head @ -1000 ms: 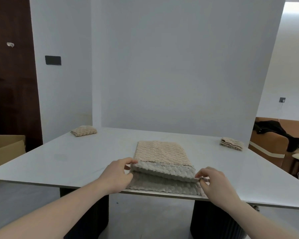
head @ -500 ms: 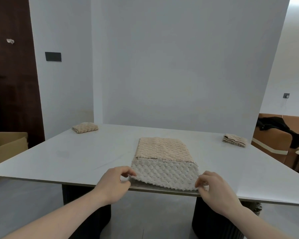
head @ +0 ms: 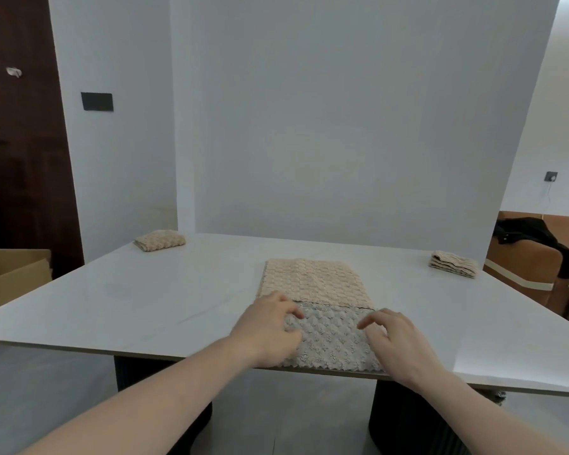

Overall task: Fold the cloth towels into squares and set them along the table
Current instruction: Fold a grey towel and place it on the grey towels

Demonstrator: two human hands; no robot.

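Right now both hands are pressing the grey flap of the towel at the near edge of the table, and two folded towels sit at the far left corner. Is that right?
Not quite. The left hand and right hand do rest on the grey flap of the towel at the table edge, but the head view shows one folded towel at the far left corner and a second folded towel at the far right.
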